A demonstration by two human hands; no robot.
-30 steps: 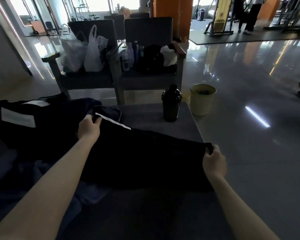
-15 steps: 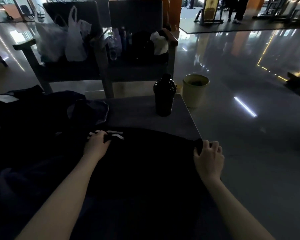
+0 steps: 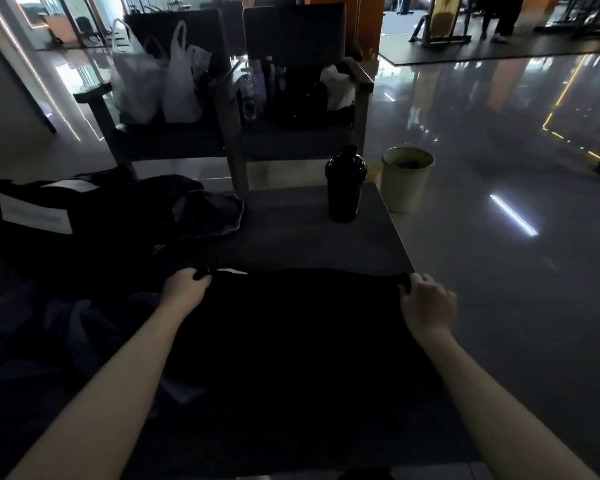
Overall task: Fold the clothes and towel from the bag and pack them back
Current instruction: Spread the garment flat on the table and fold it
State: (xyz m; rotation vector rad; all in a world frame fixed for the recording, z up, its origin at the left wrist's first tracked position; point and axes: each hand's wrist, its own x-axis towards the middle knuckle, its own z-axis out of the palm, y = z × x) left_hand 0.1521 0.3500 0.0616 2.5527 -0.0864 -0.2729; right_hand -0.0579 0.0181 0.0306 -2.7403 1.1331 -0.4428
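Left hand (image 3: 184, 289) and right hand (image 3: 428, 303) each gripping one black garment (image 3: 302, 334), one bottle (image 3: 345, 185)

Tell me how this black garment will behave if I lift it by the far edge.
Probably floppy: the black garment lies flat on the table and bunches where the left hand and right hand pinch its far corners, so it would likely sag between the grips. It looks thin, so probably light.

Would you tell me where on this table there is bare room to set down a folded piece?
Bare tabletop lies between the black garment, the crumpled cloth and the shaker bottle. The left side is crowded with the bag and heaped dark fabric.
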